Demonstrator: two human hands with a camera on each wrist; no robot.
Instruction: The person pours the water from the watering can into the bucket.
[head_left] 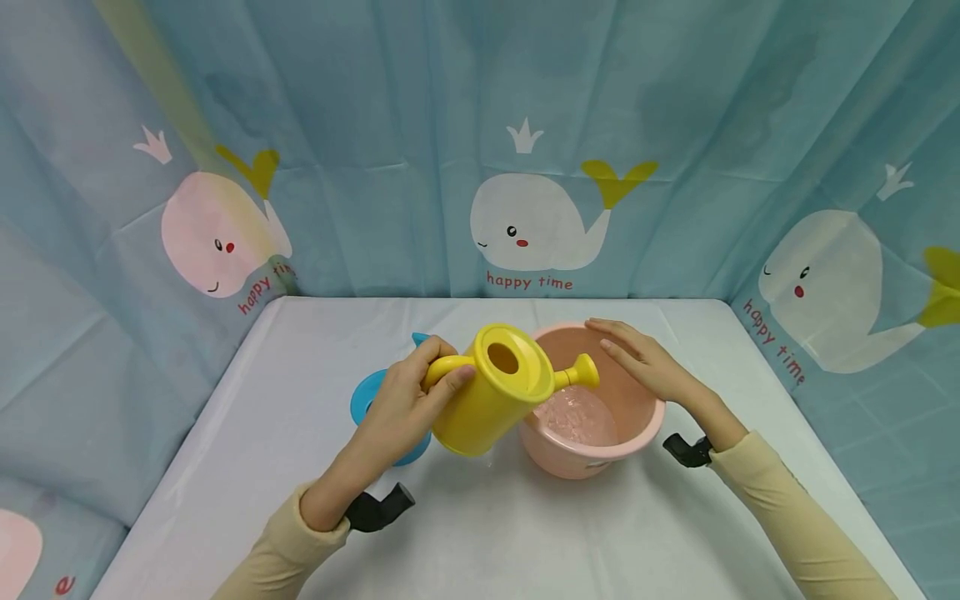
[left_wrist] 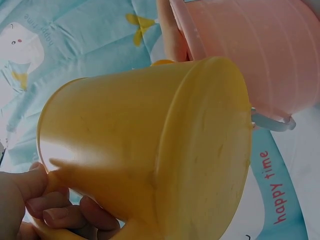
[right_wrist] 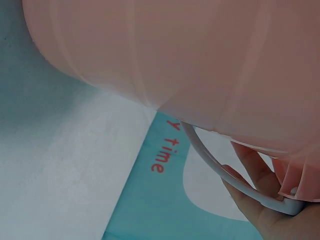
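1. Yellow plastic watering can (head_left: 491, 392) sits at the centre of the head view, tilted to the right, with its short spout (head_left: 579, 372) reaching over the rim of the round pink plastic bucket (head_left: 645, 421).
2. The person's left hand (head_left: 408, 400) grips the can's curved handle (head_left: 447, 367); in the left wrist view the fingers (left_wrist: 60, 212) curl tightly under the handle at the lower left, so the grip looks secure.
3. The right hand (head_left: 641, 362) rests on the bucket's far right rim, fingers straight and close together. The right wrist view shows the palm by the bucket's pale wire bail (right_wrist: 225, 172) at the lower right.
4. Water (head_left: 577, 417) already lies inside the bucket, below the spout.
5. To pour well, the spout should probably stay inside the rim and the tilt grow slowly, lest water run onto the white tablecloth (head_left: 480, 517).
6. A blue plastic vessel (head_left: 367, 400) stands just behind the left hand, partly hidden; the elbow should stay clear of it.
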